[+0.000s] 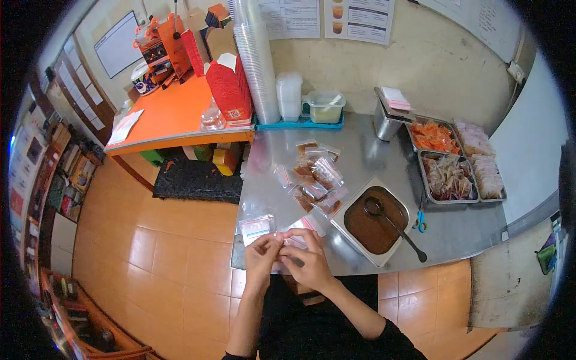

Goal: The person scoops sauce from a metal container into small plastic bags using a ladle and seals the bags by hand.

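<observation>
My left hand (263, 255) and my right hand (307, 259) meet at the near edge of the steel table (384, 156), fingertips pinched together. Between them is a small clear plastic bag (294, 241), partly hidden by the fingers. Beside my left hand lies a stack of empty zip bags (257, 228). Beyond the hands is a pile of small bags filled with brown sauce (315, 180). To the right stands a steel tray of brown sauce (377, 234), with a black ladle (396, 227) resting in it.
Blue scissors (421, 223) lie right of the sauce tray. Trays of packed bags (447, 177) and orange packets (433, 137) stand at the back right, near a steel container (388, 123). Stacked cups (255, 60) and red boxes (229, 90) stand at the back left.
</observation>
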Available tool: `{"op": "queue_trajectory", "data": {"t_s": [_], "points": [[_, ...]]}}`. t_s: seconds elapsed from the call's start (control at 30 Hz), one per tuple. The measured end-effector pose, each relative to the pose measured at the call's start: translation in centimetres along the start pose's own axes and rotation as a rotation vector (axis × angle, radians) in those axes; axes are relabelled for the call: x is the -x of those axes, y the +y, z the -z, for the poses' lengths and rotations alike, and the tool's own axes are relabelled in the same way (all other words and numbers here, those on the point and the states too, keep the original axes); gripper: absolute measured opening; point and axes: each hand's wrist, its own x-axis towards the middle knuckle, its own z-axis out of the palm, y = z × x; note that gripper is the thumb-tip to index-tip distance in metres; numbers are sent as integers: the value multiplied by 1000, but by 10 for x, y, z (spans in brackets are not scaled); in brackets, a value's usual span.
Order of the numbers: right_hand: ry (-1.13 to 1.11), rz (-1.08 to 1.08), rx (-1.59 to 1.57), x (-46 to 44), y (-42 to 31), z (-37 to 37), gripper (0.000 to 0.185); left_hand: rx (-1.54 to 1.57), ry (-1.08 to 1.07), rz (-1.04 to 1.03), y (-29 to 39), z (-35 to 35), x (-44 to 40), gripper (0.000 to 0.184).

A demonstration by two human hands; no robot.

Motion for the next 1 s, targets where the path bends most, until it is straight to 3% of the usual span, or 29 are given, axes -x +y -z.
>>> {"op": "queue_trajectory", "data": {"t_s": [0.07,0.17,0.2,0.27,0.33,0.37,0.43,0.47,0.53,0.6,0.67,0.7,0.8,0.9,0.97,1.0], "points": [[47,12,25,-7,-5,8,12,-131,121,-168,4,-4,3,21],[39,-457,-531,-7,-2,20,8,-217,9,-199,10,3,7,13],[42,-459,-532,-8,-2,27,8,-239,-93,-206,12,4,8,12],[-193,-436,-375,-11,-9,42,9,-282,-94,-213,19,1,13,8],[-245,-411,-343,-7,-10,47,10,-593,-117,-444,21,0,14,7],[-297,-387,-310,-6,-11,49,11,-592,-117,-442,22,-2,14,7],[-309,-381,-258,-13,-23,56,11,-811,-108,-730,30,-10,12,2],[-321,-374,-207,-15,-26,59,12,-811,-110,-730,34,-20,15,2],[-285,-337,-200,-14,-25,60,12,-1054,418,-942,45,-45,25,12],[-250,-298,-191,-17,-27,62,11,-1172,393,-959,43,-38,28,21],[-205,-257,-127,-20,-35,68,12,-939,-164,-741,41,-33,26,17],[-205,-256,-127,-20,-35,70,12,-823,-218,-534,41,-35,30,15],[-268,-313,-197,-19,-30,77,13,-802,-302,-459,49,-31,30,15],[-214,-247,-179,-12,-30,76,14,-869,-311,-530,44,-37,32,13],[-73,-160,110,-6,-32,69,14,-1036,-285,-602,41,-37,34,12],[-71,-160,113,-5,-30,70,14,-1035,-288,-605,43,-38,35,12]]}}
